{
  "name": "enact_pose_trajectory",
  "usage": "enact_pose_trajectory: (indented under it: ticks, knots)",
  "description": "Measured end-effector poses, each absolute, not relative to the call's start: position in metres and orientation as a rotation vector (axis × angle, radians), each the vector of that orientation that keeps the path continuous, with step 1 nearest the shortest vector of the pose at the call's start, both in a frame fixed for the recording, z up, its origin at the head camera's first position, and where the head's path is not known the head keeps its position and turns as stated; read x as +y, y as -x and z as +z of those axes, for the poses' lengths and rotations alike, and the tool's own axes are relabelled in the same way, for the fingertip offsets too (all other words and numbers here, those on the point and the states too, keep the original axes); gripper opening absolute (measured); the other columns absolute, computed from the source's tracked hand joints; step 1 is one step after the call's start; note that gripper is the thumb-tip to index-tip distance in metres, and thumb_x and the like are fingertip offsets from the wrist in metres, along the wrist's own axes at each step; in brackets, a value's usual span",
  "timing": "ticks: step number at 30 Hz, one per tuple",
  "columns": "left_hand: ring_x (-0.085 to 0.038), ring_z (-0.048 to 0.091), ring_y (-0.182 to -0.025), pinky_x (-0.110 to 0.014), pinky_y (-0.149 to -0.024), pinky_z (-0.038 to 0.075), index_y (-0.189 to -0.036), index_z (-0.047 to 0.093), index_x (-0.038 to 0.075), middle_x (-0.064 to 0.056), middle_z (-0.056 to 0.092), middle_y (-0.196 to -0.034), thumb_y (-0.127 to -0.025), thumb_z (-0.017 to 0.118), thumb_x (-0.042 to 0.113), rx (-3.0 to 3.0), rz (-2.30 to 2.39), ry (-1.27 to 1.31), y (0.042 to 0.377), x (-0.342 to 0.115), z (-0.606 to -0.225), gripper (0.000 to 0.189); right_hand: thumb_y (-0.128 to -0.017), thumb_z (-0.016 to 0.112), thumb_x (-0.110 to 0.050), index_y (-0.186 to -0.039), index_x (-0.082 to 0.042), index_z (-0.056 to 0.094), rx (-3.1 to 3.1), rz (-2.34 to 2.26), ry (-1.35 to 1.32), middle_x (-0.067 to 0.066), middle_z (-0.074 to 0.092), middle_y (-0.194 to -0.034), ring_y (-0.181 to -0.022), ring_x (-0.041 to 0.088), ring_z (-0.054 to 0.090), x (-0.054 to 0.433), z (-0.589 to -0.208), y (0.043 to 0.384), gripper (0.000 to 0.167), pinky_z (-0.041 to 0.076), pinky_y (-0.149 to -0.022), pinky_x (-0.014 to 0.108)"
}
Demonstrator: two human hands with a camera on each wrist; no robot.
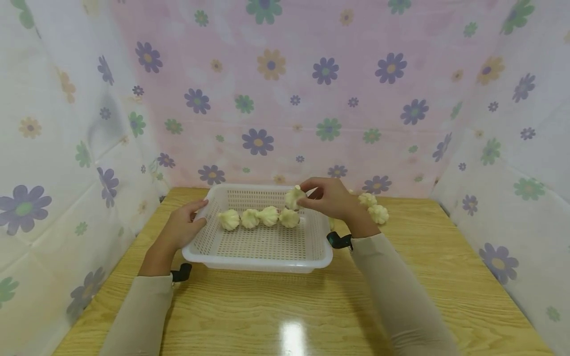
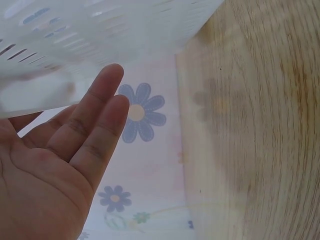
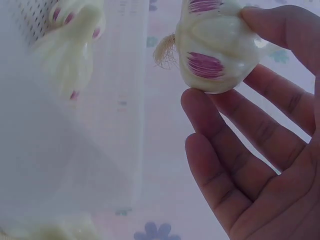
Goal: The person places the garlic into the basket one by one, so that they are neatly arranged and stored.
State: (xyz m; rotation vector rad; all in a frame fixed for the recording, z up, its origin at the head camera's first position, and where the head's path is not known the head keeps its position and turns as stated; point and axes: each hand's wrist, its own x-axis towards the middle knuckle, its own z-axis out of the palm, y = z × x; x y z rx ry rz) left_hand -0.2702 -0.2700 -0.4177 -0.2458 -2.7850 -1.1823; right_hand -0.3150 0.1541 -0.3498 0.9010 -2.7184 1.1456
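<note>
Pinching a glossy, rounded, purple-streaked cream-white garlic bulb (image 3: 215,52) between thumb and fingers, the person's right hand (image 1: 327,198) holds it over the right rear of a white, rectangular, slotted plastic basket (image 1: 256,263), where four similar bulbs (image 1: 269,216) sit in a row; the left hand (image 1: 180,227), fingers nearly straight, touches the basket's left rim

Yellowish wood-grain tabletop (image 1: 454,277), reaching to 6 o'clock. Pinkish sheet (image 1: 294,84) behind at 12, printed with purple, green and orange flowers. Whiter flowered sheets: left sheet (image 1: 58,168) at 9, creased; right sheet (image 1: 512,158) at 3. Bright glare (image 1: 293,338) at 6.
</note>
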Motion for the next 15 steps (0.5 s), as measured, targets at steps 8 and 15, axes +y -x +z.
enact_pose_trajectory:
  ticks: [8, 15]
  knots:
    - [-0.046, 0.063, -0.124, -0.046, -0.085, 0.063, -0.157, 0.044, 0.005, -0.020, 0.036, -0.165, -0.099, 0.056, 0.018, -2.798, -1.142, 0.245, 0.269, -0.270, -0.417, 0.060, -0.091, 0.079, -0.039, -0.127, -0.023, 0.073, -2.787, 1.122, -1.003, -0.003, 0.071, -0.127, -0.098, 0.014, 0.074, 0.119, -0.350, 0.321, 0.039, 0.062, -0.081, 0.035]
    - [-0.047, 0.062, -0.125, -0.045, -0.084, 0.064, -0.157, 0.044, 0.006, -0.019, 0.037, -0.165, -0.099, 0.056, 0.019, -2.803, -1.146, 0.243, 0.270, -0.270, -0.416, 0.061, -0.091, 0.080, -0.030, -0.123, -0.021, 0.077, -2.848, 1.148, -1.091, -0.002, 0.071, -0.130, -0.100, 0.016, 0.076, 0.090, -0.354, 0.323, 0.033, 0.063, -0.082, 0.031]
